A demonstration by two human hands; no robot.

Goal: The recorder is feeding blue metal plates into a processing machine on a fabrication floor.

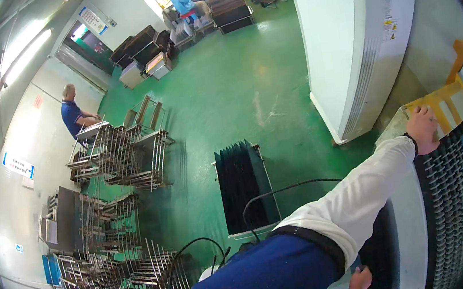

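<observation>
My left hand (424, 131), in a white sleeve with a dark band at the wrist, reaches to the right. Its fingers rest spread on a pale corner piece covered with yellow tape (451, 107), at the end of a machine. Beside it runs a conveyor-like bed of closely spaced ridged rows (449, 187). Low in the picture, my right hand (359, 282) is closed beside a dark panel-like surface (381, 259). What its fingers hold, if anything, is hidden.
A wire rack of upright dark sheets (243, 186) stands on the green floor. A black cable (289, 187) loops past my leg. Metal racks (128, 151) crowd the left side near a seated person (73, 113). A tall white cabinet (355, 42) stands ahead right; another person (182, 3) sits far back.
</observation>
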